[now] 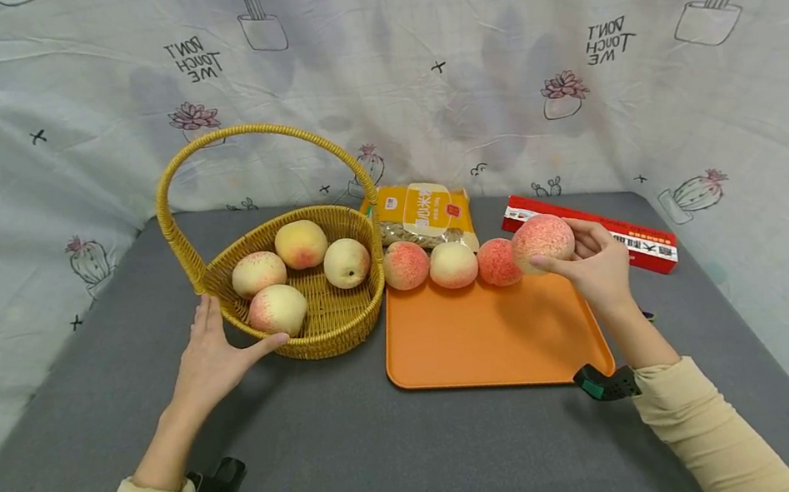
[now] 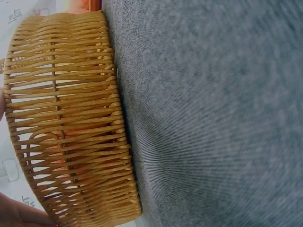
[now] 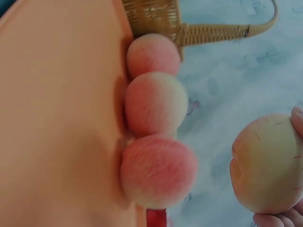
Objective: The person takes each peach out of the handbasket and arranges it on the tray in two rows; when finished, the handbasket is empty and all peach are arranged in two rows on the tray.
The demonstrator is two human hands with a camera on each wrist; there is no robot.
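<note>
My left hand rests on the near left rim of the yellow wicker basket, its fingers straight and the thumb spread along the rim. Several peaches, one of them at the back, lie in the basket. In my right hand a pink peach is pinched between thumb and fingers, raised over the back right of the orange tray. Along the tray's back edge sit three more in a row: a left peach, a pale middle peach and a red peach.
Behind the tray lies a yellow food packet. A long red box slants behind my right hand. The basket's tall handle arches above it. Grey cloth covers the table, and a patterned curtain hangs behind.
</note>
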